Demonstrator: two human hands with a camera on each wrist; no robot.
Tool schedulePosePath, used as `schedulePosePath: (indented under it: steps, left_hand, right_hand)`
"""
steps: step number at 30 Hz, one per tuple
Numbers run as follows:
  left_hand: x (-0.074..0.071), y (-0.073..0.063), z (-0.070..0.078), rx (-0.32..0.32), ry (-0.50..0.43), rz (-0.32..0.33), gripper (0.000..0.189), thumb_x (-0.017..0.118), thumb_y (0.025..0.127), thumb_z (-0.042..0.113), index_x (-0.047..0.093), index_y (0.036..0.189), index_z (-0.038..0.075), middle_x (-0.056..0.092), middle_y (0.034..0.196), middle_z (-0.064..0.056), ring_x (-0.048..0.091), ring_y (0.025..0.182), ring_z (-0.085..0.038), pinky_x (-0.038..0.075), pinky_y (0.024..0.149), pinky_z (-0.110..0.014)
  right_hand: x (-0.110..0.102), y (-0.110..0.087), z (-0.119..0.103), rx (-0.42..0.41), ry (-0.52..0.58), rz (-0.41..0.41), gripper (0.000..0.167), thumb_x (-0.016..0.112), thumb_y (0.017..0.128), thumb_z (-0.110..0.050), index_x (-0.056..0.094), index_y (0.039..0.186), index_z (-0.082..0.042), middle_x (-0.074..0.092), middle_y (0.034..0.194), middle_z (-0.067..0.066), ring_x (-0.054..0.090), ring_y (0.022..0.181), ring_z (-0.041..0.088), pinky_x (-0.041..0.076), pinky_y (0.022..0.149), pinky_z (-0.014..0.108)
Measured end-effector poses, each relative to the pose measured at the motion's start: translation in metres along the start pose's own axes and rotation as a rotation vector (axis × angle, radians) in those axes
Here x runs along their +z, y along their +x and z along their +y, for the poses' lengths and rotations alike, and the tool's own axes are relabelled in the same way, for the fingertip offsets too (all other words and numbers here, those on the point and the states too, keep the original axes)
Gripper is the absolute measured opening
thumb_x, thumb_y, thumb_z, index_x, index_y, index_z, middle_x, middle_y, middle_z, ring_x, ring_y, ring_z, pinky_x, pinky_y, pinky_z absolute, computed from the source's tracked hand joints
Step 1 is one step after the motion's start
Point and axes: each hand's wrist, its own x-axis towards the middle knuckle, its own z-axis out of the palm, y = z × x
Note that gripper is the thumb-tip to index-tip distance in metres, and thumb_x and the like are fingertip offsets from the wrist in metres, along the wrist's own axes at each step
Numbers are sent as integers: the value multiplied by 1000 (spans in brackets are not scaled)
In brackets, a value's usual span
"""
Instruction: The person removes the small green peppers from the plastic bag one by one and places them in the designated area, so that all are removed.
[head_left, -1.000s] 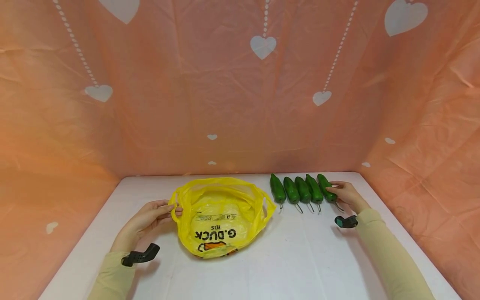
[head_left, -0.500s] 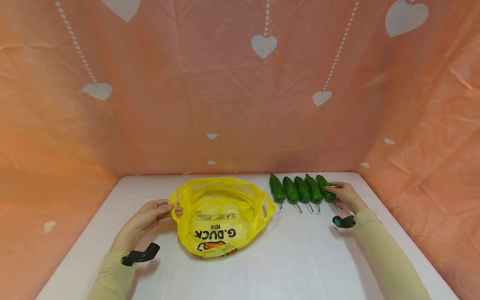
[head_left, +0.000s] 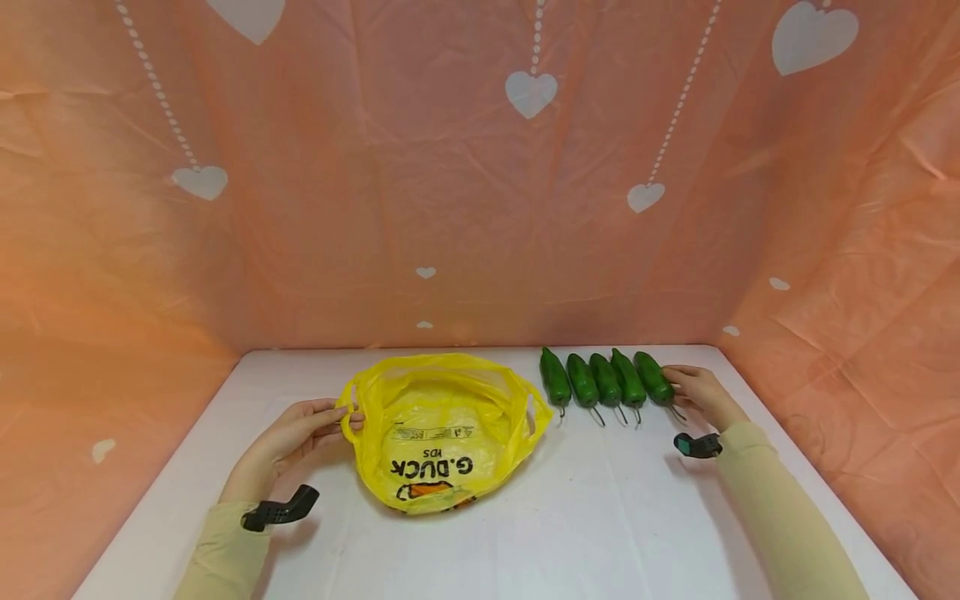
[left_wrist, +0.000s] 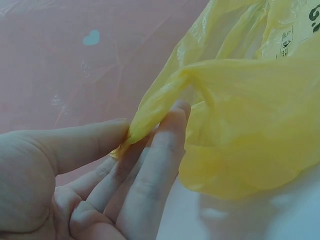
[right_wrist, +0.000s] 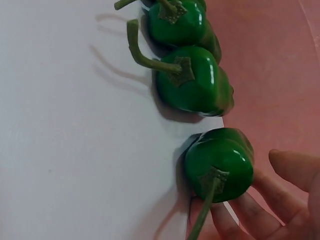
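Observation:
A yellow plastic bag [head_left: 442,467] with black lettering lies with its mouth spread wide on the white table. My left hand [head_left: 303,429] pinches its left handle between thumb and fingers, and the left wrist view shows the bag's handle [left_wrist: 155,107] bunched there. To the right of the bag, several green peppers lie side by side with their stems toward me. Beside the rightmost pepper [head_left: 654,379] is my right hand [head_left: 701,392]. In the right wrist view the fingers [right_wrist: 250,210] are at that pepper's side, partly hidden by it, while the thumb [right_wrist: 297,167] stands apart from it.
The leftmost pepper [head_left: 555,379] lies close to the bag's right handle [head_left: 538,417]. Behind the white table [head_left: 570,533] and along both sides stands an orange-pink cloth [head_left: 465,208] with white hearts. A black wrist mount [head_left: 281,510] juts from the left sleeve.
My right thumb has come off the top of the rightmost pepper, and the hand has drawn slightly to the right. The left hand and the bag look the same.

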Motion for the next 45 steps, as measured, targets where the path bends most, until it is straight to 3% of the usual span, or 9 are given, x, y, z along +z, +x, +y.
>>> schedulePosePath:
  steps: [13,20,24,30,39,45]
  left_hand:
    - [-1,-7,2,-14,10,49,45,54,99,13,43,129,-19,68,108,-15,66,99,-21,48,94,-40]
    - [-2,-12,3,23,52,44,46,50,101,13,40,131,-21,65,113,-18,65,101,-21,46,96,-41]
    - [-2,-14,2,10,86,60,49,51,101,17,41,132,-19,64,115,-19,65,102,-21,47,97,-40]
    - [-2,-18,1,-31,57,135,46,57,98,21,49,130,-11,63,117,-18,65,98,-21,49,95,-38]
    - [-4,-19,0,-28,39,117,47,58,97,21,49,130,-11,64,116,-17,65,98,-19,50,94,-36]
    - [-5,-20,0,-11,30,114,42,57,98,16,50,128,-13,64,114,-18,66,98,-19,50,93,-37]
  right_hand:
    - [-6,-5,4,6,19,22,59,39,104,-32,30,142,13,38,134,29,51,100,16,53,84,25]
    - [-7,-9,3,14,20,18,61,36,104,-33,27,143,13,33,139,32,49,111,27,52,90,29]
    - [-8,-10,4,17,32,12,63,35,104,-34,24,144,13,30,141,34,45,118,35,50,95,34]
    - [-11,-11,7,15,51,-5,64,34,105,-35,20,145,13,26,144,35,39,125,40,47,99,37]
    - [-9,-9,11,13,67,-8,61,46,102,-26,24,146,10,44,124,22,54,91,13,54,82,25]
    - [-5,-7,10,-14,142,-33,56,47,101,-14,23,146,9,43,127,22,57,89,9,54,85,26]
